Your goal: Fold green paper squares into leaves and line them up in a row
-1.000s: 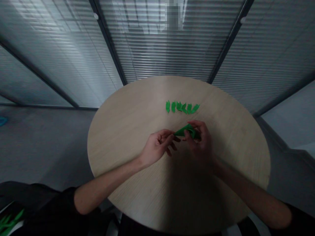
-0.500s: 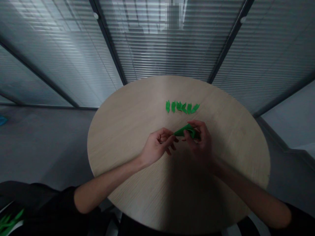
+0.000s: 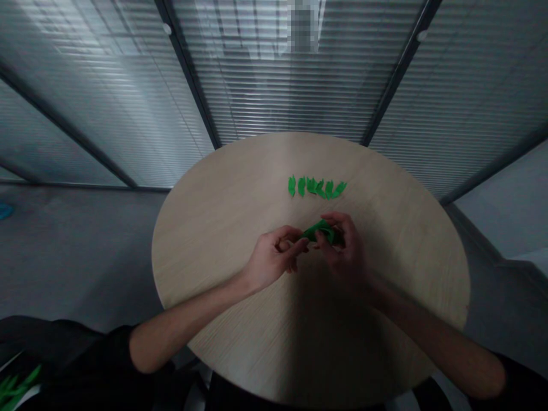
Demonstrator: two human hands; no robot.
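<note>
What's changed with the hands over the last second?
The left hand moved its fingers in to the green folded piece, which now looks more arched. The right hand shifted slightly left, still holding it. The row of green leaf-shaped cutouts on the round wooden table stayed put.

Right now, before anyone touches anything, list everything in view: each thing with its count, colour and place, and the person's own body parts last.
round table: one, pale wood, centre of the view
leaf-shaped cut-outs: about six, overlapping so hard to count, green, in a row on the table's far half
folded piece: one, green, between the hands above the table
slatted glass partitions: several panels, grey, beyond the table
floor: one, grey, around the table
small object: one, blue, far left edge
spiky pieces: a cluster, green, bottom left corner
left hand: one, fingertips on the folded piece
right hand: one, gripping the folded piece
sleeves: two, black, bottom corners
</note>
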